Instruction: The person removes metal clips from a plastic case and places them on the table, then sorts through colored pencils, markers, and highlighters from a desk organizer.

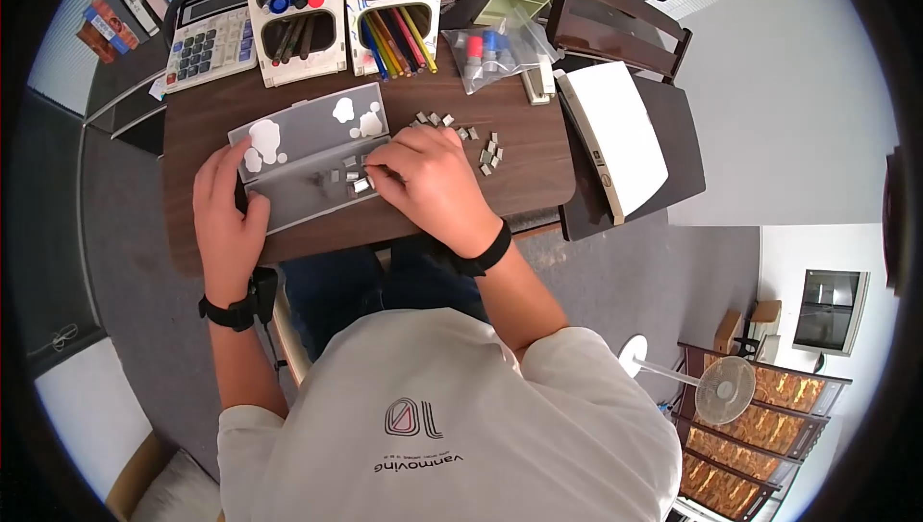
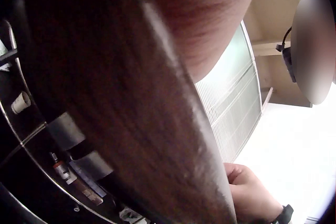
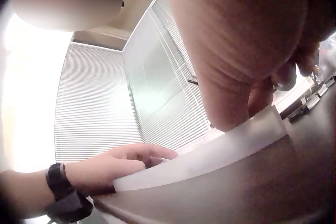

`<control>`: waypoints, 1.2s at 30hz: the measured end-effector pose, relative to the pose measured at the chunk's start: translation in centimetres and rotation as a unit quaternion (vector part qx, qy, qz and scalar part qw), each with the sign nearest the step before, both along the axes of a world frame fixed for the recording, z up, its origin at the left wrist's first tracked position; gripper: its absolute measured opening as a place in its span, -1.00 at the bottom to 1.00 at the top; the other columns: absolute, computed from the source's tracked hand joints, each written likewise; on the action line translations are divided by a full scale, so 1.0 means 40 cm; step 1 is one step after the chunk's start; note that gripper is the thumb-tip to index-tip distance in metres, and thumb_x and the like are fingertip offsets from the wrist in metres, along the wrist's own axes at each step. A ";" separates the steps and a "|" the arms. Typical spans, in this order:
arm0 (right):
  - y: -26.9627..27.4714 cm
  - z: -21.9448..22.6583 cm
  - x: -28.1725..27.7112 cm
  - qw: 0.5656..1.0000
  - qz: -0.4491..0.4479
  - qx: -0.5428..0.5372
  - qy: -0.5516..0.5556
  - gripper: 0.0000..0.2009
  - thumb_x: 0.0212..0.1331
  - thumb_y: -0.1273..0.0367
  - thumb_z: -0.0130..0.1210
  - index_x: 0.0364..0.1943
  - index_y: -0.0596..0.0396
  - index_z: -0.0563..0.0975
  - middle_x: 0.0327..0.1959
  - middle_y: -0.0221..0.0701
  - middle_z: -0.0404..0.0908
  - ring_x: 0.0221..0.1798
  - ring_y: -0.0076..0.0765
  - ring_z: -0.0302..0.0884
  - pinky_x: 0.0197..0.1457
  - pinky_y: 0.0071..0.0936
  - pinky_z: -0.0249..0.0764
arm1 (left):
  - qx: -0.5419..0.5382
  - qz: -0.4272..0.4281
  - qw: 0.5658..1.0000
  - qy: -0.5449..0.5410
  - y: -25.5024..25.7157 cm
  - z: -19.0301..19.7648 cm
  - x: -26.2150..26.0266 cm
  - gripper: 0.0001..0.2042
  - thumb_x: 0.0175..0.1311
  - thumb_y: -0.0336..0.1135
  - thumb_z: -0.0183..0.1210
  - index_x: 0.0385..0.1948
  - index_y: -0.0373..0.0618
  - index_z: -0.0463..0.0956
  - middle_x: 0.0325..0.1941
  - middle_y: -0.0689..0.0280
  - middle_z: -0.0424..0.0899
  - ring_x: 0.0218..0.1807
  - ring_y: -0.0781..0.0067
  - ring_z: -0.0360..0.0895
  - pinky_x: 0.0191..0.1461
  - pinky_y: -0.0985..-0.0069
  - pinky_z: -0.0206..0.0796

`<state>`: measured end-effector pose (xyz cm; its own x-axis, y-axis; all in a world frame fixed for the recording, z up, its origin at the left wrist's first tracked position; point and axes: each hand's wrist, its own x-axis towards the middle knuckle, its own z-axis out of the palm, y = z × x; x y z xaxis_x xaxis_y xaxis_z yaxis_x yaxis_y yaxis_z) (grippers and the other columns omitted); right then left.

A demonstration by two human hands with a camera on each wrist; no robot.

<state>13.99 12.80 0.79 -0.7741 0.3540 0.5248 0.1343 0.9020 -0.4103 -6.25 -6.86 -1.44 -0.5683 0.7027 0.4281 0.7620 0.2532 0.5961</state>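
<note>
A translucent grey pencil case (image 1: 317, 197) lies with its lid (image 1: 312, 133) folded back; white cloud shapes mark the lid. My left hand (image 1: 229, 205) grips the case's left end, thumb over the tray and fingers along the outer edge. Over the tray's right end, my right hand (image 1: 428, 181) has its fingers bent down, pinching a small silver metal piece; the fingertips are partly hidden. Several similar metal pieces (image 1: 351, 176) lie in the tray below them. In the right wrist view the case wall (image 3: 210, 163) stands between both hands.
More small metal pieces (image 1: 490, 152) lie in a curved row on the brown table (image 1: 529, 152) beyond the right hand. Behind are a calculator (image 1: 210, 49), white pen holders (image 1: 298, 17), and a clear bag (image 1: 500, 51). A white box-like object (image 1: 615, 133) stands at the right.
</note>
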 end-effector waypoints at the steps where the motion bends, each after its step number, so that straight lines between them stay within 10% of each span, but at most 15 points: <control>1: 0.000 0.009 0.007 1.000 -0.003 -0.014 0.003 -0.90 0.08 0.43 0.42 -0.32 -0.03 0.72 -0.45 -0.49 0.62 -0.30 -0.28 0.61 -0.06 -0.29 0.39 | 0.004 -0.004 1.000 -0.001 0.002 0.001 -0.001 -0.41 0.12 -0.55 0.10 0.31 -0.04 0.56 0.32 0.01 0.56 0.36 -0.10 0.49 0.47 0.15 0.30; 13: 0.103 -0.007 0.155 0.984 -0.164 -0.061 -0.014 -0.89 0.11 0.43 0.40 -0.28 -0.04 0.73 -0.38 -0.46 0.65 -0.20 -0.20 0.62 -0.05 -0.21 0.41 | -0.027 -0.007 1.000 0.002 0.000 -0.005 -0.005 -0.38 0.15 -0.58 0.05 0.36 -0.05 0.52 0.38 0.03 0.53 0.46 -0.04 0.42 0.57 0.20 0.18; 36: -0.002 0.028 0.047 0.999 -0.001 -0.016 -0.049 -0.93 0.05 0.43 0.36 -0.43 -0.01 0.66 -0.40 -0.43 0.59 -0.20 -0.20 0.61 -0.03 -0.25 0.38 | -0.005 0.002 1.000 0.010 0.002 0.000 0.002 -0.40 0.12 -0.55 0.10 0.31 -0.06 0.56 0.32 0.02 0.56 0.37 -0.08 0.49 0.48 0.17 0.29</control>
